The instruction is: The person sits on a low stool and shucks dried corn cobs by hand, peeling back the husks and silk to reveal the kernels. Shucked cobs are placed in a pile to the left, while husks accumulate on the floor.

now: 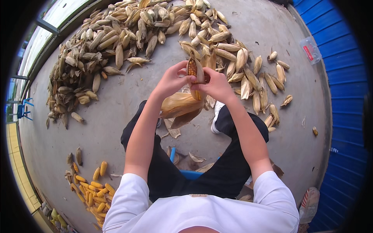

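Note:
Between my two hands is an ear of corn (192, 70), upright in the view, its orange-yellow kernels bared along the front. My left hand (175, 78) grips the ear from its left side, thumb laid across the kernels. On the other side my right hand (215, 84) pinches the ear and the dry husk that still covers its right edge. Peeled husk leaves (182, 106) fan out below the ear to the left. The fingers behind the ear are partly hidden.
A large heap of unhusked corn (116, 35) curves across the concrete floor ahead, with more ears (242, 61) at right. Bare yellow cobs (96, 192) lie at lower left. I sit on a blue stool (191, 174). Blue corrugated metal (344, 87) lines the right side, near a clear plastic container (311, 51).

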`<state>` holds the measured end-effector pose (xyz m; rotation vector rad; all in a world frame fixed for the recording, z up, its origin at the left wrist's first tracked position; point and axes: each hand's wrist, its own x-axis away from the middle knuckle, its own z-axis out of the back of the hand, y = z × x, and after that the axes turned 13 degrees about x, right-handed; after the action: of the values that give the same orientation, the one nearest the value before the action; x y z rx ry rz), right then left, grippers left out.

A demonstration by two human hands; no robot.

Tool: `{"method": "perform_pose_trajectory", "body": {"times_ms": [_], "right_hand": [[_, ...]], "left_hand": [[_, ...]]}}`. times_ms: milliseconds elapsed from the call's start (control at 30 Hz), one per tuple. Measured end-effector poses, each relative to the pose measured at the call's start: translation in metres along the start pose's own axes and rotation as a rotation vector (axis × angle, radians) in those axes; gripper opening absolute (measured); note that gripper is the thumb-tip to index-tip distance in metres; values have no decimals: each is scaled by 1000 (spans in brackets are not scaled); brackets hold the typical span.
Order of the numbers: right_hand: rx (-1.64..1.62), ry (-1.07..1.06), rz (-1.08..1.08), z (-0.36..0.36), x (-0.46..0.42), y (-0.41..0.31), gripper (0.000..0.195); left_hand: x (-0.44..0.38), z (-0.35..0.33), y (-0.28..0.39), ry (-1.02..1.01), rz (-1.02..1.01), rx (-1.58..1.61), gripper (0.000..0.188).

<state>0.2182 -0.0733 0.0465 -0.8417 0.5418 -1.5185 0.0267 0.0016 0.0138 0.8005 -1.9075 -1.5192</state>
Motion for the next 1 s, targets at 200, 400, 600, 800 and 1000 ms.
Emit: {"method": "perform_pose_trajectory", "body": {"times_ms": [200,400,600,800,1000], "right_hand": [[-89,23,55,3,-1,14,49],[-10,81,-40,1,0,6,38],[-29,65,-24,0,-3,11,42],[-258,54,73,12,-3,12,36],[-167,52,45,13,-5,12,35]], "left_hand": [[-2,4,-6,-78,-62,106,63],[-6,0,-4,-32,-41,118,67],[-6,4,-6,-20,-36,95,58],[-1,-2,-6,-38,-22,71,50],[0,-10,-1,-27,-9,22,48]]}}
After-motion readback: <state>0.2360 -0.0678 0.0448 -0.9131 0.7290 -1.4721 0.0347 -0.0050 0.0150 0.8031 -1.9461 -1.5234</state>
